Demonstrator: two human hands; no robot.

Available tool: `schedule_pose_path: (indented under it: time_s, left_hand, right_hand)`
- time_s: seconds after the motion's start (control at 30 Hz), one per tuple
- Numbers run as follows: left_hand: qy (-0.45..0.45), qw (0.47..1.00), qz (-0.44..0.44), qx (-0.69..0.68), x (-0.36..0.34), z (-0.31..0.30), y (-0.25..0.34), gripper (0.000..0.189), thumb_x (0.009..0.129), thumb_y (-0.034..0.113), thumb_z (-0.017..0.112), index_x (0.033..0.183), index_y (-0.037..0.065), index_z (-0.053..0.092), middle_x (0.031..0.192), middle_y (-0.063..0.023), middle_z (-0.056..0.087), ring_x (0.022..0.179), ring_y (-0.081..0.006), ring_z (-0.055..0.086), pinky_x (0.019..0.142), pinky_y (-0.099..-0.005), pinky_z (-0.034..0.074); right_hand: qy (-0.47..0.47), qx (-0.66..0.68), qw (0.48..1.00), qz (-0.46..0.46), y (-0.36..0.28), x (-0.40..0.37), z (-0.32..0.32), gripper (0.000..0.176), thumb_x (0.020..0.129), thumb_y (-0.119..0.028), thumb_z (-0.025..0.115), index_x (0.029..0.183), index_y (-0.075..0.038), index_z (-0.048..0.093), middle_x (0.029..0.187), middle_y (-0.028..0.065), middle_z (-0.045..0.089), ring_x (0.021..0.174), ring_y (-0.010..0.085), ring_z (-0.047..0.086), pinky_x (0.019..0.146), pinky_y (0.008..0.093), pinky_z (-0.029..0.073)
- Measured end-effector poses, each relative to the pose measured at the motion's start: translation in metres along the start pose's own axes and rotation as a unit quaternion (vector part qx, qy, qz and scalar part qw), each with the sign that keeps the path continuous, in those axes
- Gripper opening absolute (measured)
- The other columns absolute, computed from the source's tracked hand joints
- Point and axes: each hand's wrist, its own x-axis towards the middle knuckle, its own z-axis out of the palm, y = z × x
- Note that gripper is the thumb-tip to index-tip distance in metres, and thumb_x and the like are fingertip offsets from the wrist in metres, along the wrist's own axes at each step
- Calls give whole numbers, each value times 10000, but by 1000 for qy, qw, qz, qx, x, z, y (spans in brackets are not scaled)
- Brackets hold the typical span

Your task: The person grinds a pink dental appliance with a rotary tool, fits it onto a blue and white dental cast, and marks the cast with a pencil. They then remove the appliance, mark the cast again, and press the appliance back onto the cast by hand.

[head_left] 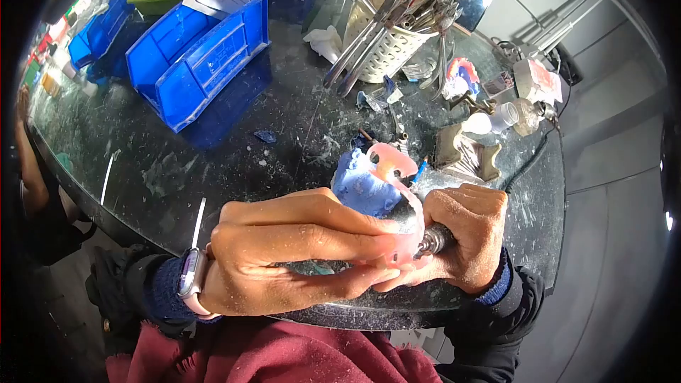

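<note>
My left hand grips a dental cast made of blue stone with a pink wax or acrylic base, holding it just above the near edge of the dark worktop. My right hand holds a metal rotary handpiece, its tip pressed against the pink part of the cast. Both hands touch each other around the cast. A watch sits on my left wrist.
A white perforated holder full of metal instruments stands at the back. Blue plastic bins lie to the left. Another pink and blue cast, small bottles and a metal stand crowd the right side. Dust and chips litter the top.
</note>
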Motion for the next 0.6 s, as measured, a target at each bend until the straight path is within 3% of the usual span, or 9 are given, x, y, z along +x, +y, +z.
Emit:
schedule_pose_path:
  time_s: [0.07,0.3,0.4,0.6]
  left_hand:
    - [-5,1000,0,-1,0,-2,0,219,637,66,794,789,-18,661,802,-154,635,650,-187,617,563,-275,498]
    - [-14,1000,-7,-1,1,-3,1,232,648,88,788,815,-19,668,818,-156,635,678,-211,629,590,-281,505]
    - [-26,998,-48,-32,1,-5,8,240,685,-11,721,919,-4,669,944,-124,649,807,-214,642,715,-302,524]
    - [-41,998,-31,-31,1,-6,5,231,682,-6,726,905,-10,669,946,-124,651,778,-223,642,683,-304,520]
  right_hand:
    - [-25,-2,999,45,-3,-4,-1,616,508,-605,732,600,-55,469,523,67,419,455,273,448,450,333,334]
    - [-14,-32,999,30,-6,-3,1,636,523,-634,693,609,-51,453,523,73,406,454,280,448,446,337,333]
    - [-9,-42,998,37,-8,-2,-1,633,533,-638,677,616,-55,447,523,72,410,456,274,455,447,336,331]
    - [-10,-24,999,19,-2,-4,1,604,548,-632,664,612,-70,453,537,53,436,460,256,461,452,329,334]
